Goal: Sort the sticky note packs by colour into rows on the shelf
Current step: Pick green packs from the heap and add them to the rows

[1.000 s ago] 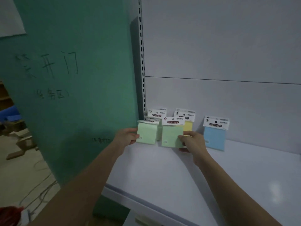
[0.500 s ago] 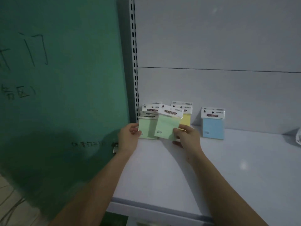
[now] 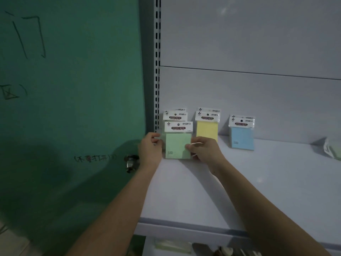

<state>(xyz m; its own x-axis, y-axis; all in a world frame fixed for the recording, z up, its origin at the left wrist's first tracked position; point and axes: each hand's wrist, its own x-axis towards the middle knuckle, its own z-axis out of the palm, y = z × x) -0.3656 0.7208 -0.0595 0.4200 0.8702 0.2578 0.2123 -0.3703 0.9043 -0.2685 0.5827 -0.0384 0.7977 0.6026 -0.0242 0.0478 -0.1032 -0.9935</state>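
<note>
Your left hand (image 3: 149, 148) and right hand (image 3: 203, 150) pinch the side edges of the front green pack (image 3: 178, 145), upright on the shelf (image 3: 239, 182). The yellow packs (image 3: 207, 126) stand just right of it, the blue pack (image 3: 242, 135) farther right.

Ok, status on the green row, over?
Left hand and right hand both grip front green pack. Yellow row, blue row standing. Nothing blocking.

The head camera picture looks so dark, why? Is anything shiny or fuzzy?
Head view: dim room light, so colours look dull; the arms cast a big soft shadow on the green door; a faint bright spot glints on the shelf; the packs at the far right edge look blurred.
</note>
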